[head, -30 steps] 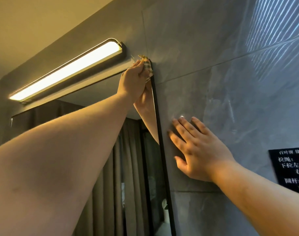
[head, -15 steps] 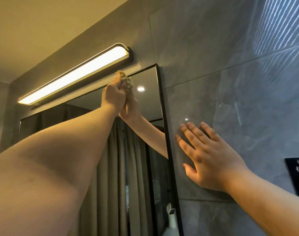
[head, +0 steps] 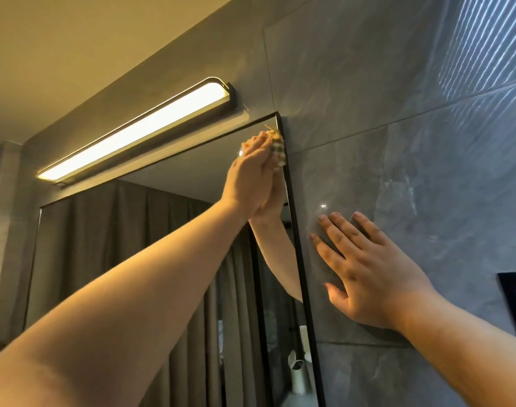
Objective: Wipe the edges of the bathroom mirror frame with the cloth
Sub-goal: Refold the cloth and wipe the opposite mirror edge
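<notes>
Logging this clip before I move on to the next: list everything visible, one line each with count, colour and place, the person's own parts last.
mirror: one, reflecting dark curtains, left of the tiled wall.
mirror frame: one, thin black, top and right edges in view.
cloth: one, yellowish, pressed against the frame's right edge just below the top right corner.
wall light: one, lit warm white, above the mirror.
tiled wall: grey marbled tiles, right of the mirror.
sign: one, black with white text, right edge of the view.
left hand: holds the cloth.
right hand: flat on the wall, fingers spread.
</notes>
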Available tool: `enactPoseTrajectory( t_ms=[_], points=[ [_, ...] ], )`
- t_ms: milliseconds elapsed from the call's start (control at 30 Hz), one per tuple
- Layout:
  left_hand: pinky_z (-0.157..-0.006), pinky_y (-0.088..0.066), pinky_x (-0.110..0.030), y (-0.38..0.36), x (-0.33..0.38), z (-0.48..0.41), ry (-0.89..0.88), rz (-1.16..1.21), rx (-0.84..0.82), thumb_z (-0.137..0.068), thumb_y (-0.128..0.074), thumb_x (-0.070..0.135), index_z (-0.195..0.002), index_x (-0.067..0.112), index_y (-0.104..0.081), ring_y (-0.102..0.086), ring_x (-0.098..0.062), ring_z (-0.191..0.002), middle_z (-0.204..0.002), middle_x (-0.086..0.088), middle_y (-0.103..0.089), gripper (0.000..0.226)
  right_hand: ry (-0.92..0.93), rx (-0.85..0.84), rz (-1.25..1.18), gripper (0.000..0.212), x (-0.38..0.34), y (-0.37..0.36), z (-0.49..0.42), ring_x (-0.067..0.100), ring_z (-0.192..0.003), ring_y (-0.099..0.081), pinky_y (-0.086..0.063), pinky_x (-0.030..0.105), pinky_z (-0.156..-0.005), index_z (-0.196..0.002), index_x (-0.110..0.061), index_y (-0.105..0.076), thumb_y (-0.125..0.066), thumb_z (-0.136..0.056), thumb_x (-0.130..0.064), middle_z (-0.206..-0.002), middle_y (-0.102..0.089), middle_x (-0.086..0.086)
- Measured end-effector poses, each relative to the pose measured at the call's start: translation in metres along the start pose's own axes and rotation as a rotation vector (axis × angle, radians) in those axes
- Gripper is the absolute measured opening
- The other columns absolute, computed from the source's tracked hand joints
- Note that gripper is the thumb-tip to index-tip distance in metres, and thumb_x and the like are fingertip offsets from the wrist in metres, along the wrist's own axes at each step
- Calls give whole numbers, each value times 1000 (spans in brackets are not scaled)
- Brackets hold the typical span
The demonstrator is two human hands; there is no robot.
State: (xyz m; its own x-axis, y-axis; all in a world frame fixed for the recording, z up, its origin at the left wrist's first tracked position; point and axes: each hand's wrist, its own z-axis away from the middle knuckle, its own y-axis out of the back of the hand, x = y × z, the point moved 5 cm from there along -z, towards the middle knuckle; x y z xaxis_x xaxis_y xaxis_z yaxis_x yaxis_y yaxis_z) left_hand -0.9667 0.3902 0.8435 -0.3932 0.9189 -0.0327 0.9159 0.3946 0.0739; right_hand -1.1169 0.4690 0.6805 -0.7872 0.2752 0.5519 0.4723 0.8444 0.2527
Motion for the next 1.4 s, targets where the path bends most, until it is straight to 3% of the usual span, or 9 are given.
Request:
enactPoseTrajectory(
  t_ms=[67, 167, 400, 533, 733, 867, 933, 1133, 1400],
  points=[
    [-113, -8, -8, -2, 5, 7, -36, 28, -47, -102, -45, 12, -139, 2, -49, -27, -14, -143, -150, -9, -41, 38, -2, 7, -3, 76, 0, 0, 0, 36, -144, -31, -22, 55, -115, -145, -7, -44, -40, -85, -55, -154, -33, 21],
    [-117, -20, -26, 4, -7, 7, -74, -101, -97, -103, -39, 26, -145, 11, -42, -28, -17, -145, -154, -4, -37, 45, 0, 13, -10, 75, 1, 1, 0, 36, -144, -31, -22, 55, -115, -145, -8, -44, -40, -86, -54, -154, -33, 21],
    [-117, -24, -29, 39, -84, 38, 327, -21, 143, -101, -46, 21, -142, 14, -48, -39, -20, -139, -148, -5, -47, 42, 0, 2, -2, 75, 0, 3, -1, 37, -143, -33, -24, 56, -115, -145, -8, -45, -37, -87, -54, -154, -34, 21],
    [-117, -30, -40, 55, -124, 66, 508, -55, 151, -101, -44, 28, -146, 15, -44, -38, -25, -140, -150, -5, -45, 46, -11, 15, 9, 74, 0, 5, -1, 38, -142, -36, -23, 55, -115, -143, -7, -47, -36, -86, -53, -152, -37, 23],
    [-115, -31, -42, 54, -120, 80, 483, -33, 143, -100, -44, 28, -143, 14, -47, -40, -25, -138, -147, -6, -48, 45, -15, 2, 48, 74, 0, 5, -1, 40, -142, -35, -25, 58, -116, -145, -6, -44, -35, -87, -51, -153, -34, 25],
    [-116, -11, -18, 41, -110, 104, 405, -21, 107, -102, -46, 22, -148, 13, -39, -25, -15, -146, -156, -2, -35, 47, -30, 16, 64, 73, -3, 2, -1, 41, -142, -35, -23, 58, -117, -145, -4, -43, -37, -87, -48, -153, -34, 26],
    [-116, -9, -15, 34, -101, 117, 345, -4, 96, -101, -48, 19, -147, 12, -40, -24, -14, -146, -155, -3, -36, 47, -38, 38, 61, 72, -3, 0, 1, 41, -141, -35, -23, 58, -117, -145, -3, -44, -38, -87, -46, -152, -35, 27],
    [-120, -15, -24, 15, -73, 165, 244, 52, 69, -99, -48, 19, -142, 7, -47, -31, -18, -144, -150, -8, -44, 45, -128, 96, -8, 73, -12, 1, 6, 43, -141, -34, -16, 55, -118, -142, 1, -47, -39, -83, -42, -152, -35, 29],
    [-121, -23, -42, -2, -53, 240, 241, 83, 41, -102, -44, 19, -138, 1, -49, -33, -22, -143, -147, -15, -46, 41, -285, 83, -52, 86, -57, -15, 39, 44, -146, -18, -4, 53, -121, -149, 3, -33, -39, -83, -52, -156, -22, 31]
  ],
)
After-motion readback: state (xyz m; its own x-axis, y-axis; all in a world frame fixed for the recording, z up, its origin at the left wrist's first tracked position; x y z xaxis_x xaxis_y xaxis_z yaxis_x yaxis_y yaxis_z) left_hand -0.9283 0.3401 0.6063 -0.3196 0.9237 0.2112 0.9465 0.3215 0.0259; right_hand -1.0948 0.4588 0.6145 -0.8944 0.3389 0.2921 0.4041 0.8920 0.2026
